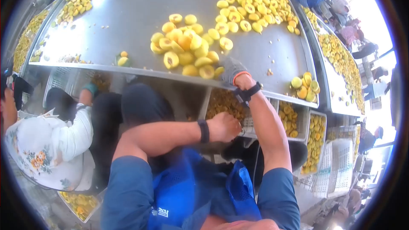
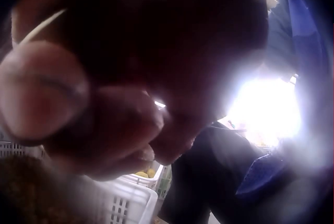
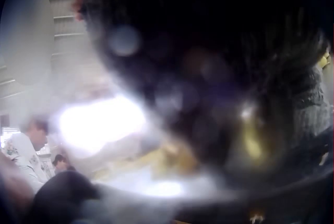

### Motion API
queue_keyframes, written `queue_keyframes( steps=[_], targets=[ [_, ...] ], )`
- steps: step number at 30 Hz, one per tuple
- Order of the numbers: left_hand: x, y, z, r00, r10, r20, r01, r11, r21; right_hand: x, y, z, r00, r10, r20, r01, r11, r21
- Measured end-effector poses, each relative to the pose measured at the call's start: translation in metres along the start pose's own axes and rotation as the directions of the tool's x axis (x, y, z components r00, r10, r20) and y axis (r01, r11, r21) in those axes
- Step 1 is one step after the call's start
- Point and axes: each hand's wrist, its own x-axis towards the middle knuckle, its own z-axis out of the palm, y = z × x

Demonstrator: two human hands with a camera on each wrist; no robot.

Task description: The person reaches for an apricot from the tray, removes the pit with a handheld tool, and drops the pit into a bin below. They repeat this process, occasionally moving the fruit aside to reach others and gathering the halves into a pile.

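At the near edge of the metal table, my right hand, in a grey glove with an orange cuff, reaches to a heap of yellow, peach-like fruit halves. A half lies right by its fingertips. In the right wrist view the dark, blurred glove has a yellow patch beside it; whether the fingers grip a fruit I cannot tell. My bare left hand hangs below the table edge, close over a crate of brownish pieces. Its fingers are curled, with nothing visible between them.
More fruit halves spread over the far right of the metal table. A small cluster sits at its right corner. White crates of fruit stand below at right. A person in a flowered white top sits close at left.
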Motion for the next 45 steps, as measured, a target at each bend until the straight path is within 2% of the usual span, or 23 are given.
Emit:
queue_keyframes(
  steps=[2, 3, 6, 7, 9, 10, 12, 13, 15, 16, 17, 18, 19, 20, 23, 29, 32, 35, 38, 40, 41, 44, 45],
  targets=[
    [-0.005, -0.002, -0.005, 1.000, -0.014, 0.002, 0.014, 1.000, -0.009, -0.008, -0.019, -0.020, 0.996, 0.037, 0.076, -0.038, 0.999, 0.019],
    [-0.005, -0.004, -0.007, 1.000, -0.016, 0.005, 0.017, 1.000, -0.021, -0.008, -0.010, -0.009, 0.997, 0.076, -0.005, -0.076, 0.997, 0.008],
    [-0.006, -0.006, -0.019, 1.000, -0.011, 0.016, 0.011, 1.000, -0.016, -0.016, 0.005, -0.006, 0.965, 0.221, -0.142, -0.186, 0.957, 0.225],
    [-0.007, -0.004, -0.025, 0.999, -0.028, 0.020, 0.029, 0.999, -0.038, -0.030, -0.004, -0.022, 0.950, 0.294, -0.104, -0.210, 0.850, 0.484],
    [-0.005, -0.003, -0.040, 0.998, -0.050, 0.028, 0.052, 0.996, -0.074, -0.059, -0.011, -0.059, 0.914, 0.406, 0.005, -0.205, 0.452, 0.868],
    [-0.002, -0.002, -0.043, 0.992, -0.117, 0.050, 0.121, 0.989, -0.086, -0.070, -0.002, -0.058, 0.904, 0.394, -0.163, -0.101, 0.569, 0.816],
    [0.004, -0.003, -0.049, 0.967, -0.239, 0.090, 0.247, 0.965, -0.091, -0.090, 0.018, -0.059, 0.824, 0.296, -0.484, 0.079, 0.785, 0.615],
    [0.005, -0.002, -0.052, 0.965, -0.260, 0.014, 0.260, 0.957, -0.125, -0.107, 0.014, -0.074, 0.858, 0.380, -0.346, 0.006, 0.666, 0.746],
    [0.006, -0.003, -0.061, 0.940, -0.314, -0.132, 0.287, 0.938, -0.194, -0.132, 0.006, -0.091, 0.852, 0.382, -0.358, 0.005, 0.677, 0.736],
    [0.008, -0.001, -0.068, 0.923, -0.342, -0.176, 0.274, 0.906, -0.323, -0.142, 0.002, -0.095, 0.852, 0.381, -0.359, 0.006, 0.679, 0.735],
    [0.009, 0.000, -0.076, 0.901, -0.379, -0.212, 0.256, 0.858, -0.446, -0.150, -0.001, -0.097, 0.848, 0.353, -0.396, 0.013, 0.732, 0.681],
    [0.012, 0.000, -0.080, 0.873, -0.423, -0.243, 0.230, 0.796, -0.560, -0.157, -0.002, -0.098, 0.837, 0.344, -0.425, 0.018, 0.759, 0.650],
    [0.014, -0.003, -0.076, 0.850, -0.409, -0.331, 0.115, 0.758, -0.642, -0.161, -0.004, -0.098, 0.829, 0.332, -0.450, 0.022, 0.785, 0.620],
    [0.017, -0.005, -0.074, 0.838, -0.430, -0.337, 0.137, 0.762, -0.633, -0.164, -0.006, -0.096, 0.823, 0.316, -0.473, 0.028, 0.808, 0.588],
    [0.024, -0.008, -0.071, 0.797, -0.491, -0.351, 0.185, 0.753, -0.632, -0.167, -0.011, -0.091, 0.817, 0.402, -0.414, 0.040, 0.675, 0.736],
    [0.033, -0.008, -0.071, 0.775, -0.545, -0.318, 0.213, 0.700, -0.682, -0.165, -0.016, -0.080, 0.776, 0.352, -0.523, 0.072, 0.775, 0.628],
    [0.037, -0.009, -0.068, 0.764, -0.549, -0.340, 0.195, 0.698, -0.689, -0.167, -0.032, -0.089, 0.768, 0.432, -0.472, -0.045, 0.773, 0.633],
    [0.041, -0.007, -0.063, 0.748, -0.548, -0.374, 0.168, 0.701, -0.693, -0.166, -0.035, -0.078, 0.746, 0.457, -0.485, -0.015, 0.740, 0.673],
    [0.046, -0.006, -0.056, 0.737, -0.496, -0.459, 0.099, 0.751, -0.653, -0.162, -0.025, -0.065, 0.699, 0.332, -0.634, 0.024, 0.874, 0.485],
    [0.044, -0.003, -0.054, 0.752, -0.477, -0.455, 0.081, 0.752, -0.655, -0.162, -0.020, -0.066, 0.725, 0.339, -0.599, 0.031, 0.853, 0.520],
    [0.043, -0.004, -0.054, 0.776, -0.502, -0.382, 0.137, 0.725, -0.675, -0.164, -0.017, -0.067, 0.750, 0.341, -0.567, 0.028, 0.840, 0.542],
    [0.039, -0.005, -0.057, 0.822, -0.475, -0.316, 0.149, 0.714, -0.684, -0.172, -0.010, -0.076, 0.828, 0.329, -0.453, -0.019, 0.825, 0.565],
    [0.038, -0.004, -0.061, 0.842, -0.494, -0.217, 0.180, 0.636, -0.750, -0.174, -0.009, -0.082, 0.852, 0.325, -0.411, -0.042, 0.824, 0.565]
  ],
)
